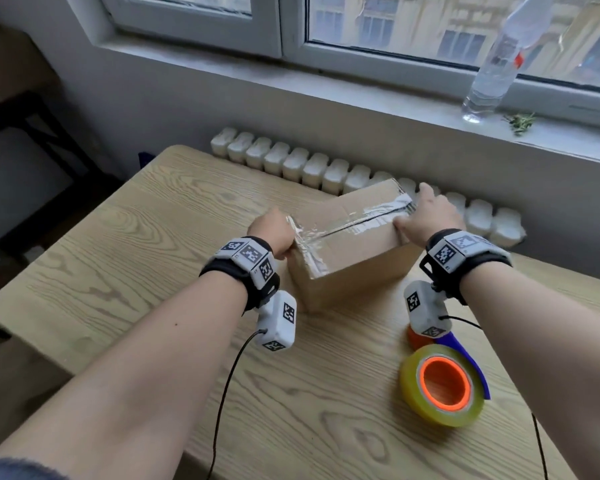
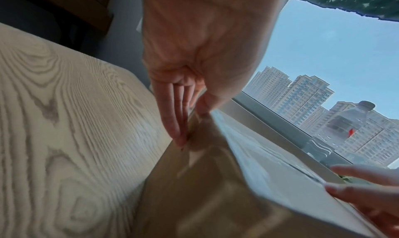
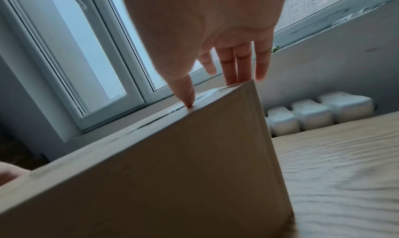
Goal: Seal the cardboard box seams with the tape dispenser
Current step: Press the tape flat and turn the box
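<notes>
**Both hands bracing the taped box**

The left hand (image 2: 194, 57) is laying straight fingers (image 2: 172, 122) flat against the left end of the cardboard box (image 1: 357, 258), thumb on the top edge. The right hand (image 1: 430, 216) is spreading relaxed fingers (image 3: 241, 60) over the right end, thumb pressing the top beside the taped seam (image 1: 354, 221). Neither hand is gripping anything. The box is sitting mid-table (image 1: 153, 258). The tape dispenser (image 1: 444, 382) is lying near the front right, apart from both hands
</notes>
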`<state>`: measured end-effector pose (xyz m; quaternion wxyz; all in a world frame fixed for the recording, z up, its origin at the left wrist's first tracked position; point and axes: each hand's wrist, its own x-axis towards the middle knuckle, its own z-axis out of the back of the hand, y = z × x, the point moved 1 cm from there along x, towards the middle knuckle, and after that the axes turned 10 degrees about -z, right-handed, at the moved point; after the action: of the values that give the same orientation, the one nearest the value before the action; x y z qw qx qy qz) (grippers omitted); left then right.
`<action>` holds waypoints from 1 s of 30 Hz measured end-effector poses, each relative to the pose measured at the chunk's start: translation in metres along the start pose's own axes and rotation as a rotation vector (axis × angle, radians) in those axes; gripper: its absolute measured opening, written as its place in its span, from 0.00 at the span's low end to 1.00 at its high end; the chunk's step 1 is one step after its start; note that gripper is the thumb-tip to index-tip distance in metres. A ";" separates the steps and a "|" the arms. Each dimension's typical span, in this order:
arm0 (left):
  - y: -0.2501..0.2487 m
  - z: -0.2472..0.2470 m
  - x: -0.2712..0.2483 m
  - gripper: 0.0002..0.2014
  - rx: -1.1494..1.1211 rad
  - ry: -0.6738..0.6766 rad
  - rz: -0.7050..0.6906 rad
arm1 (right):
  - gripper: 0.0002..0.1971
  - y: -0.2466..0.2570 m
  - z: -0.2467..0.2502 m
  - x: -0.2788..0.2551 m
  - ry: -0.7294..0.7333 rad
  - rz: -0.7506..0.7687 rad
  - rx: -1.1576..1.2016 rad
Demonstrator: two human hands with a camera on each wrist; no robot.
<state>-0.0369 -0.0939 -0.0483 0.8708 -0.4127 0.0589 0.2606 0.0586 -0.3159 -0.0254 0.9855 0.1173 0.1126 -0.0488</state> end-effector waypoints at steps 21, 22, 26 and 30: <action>0.021 0.019 -0.003 0.32 -0.180 0.026 0.028 | 0.24 0.022 -0.003 -0.077 0.243 0.140 -0.115; 0.018 0.020 -0.008 0.28 -0.196 0.066 0.006 | 0.29 0.024 -0.006 -0.084 0.268 0.147 -0.087; 0.012 0.016 -0.024 0.23 -0.077 0.257 -0.074 | 0.31 0.031 -0.017 -0.107 0.486 0.070 0.084; 0.005 0.015 -0.042 0.24 -0.027 0.348 -0.171 | 0.28 0.025 -0.029 -0.117 0.556 -0.003 0.189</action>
<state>-0.0774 -0.0971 -0.0286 0.8609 -0.4666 0.1701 0.1110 -0.0577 -0.2766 -0.0198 0.9015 0.2172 0.3734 -0.0266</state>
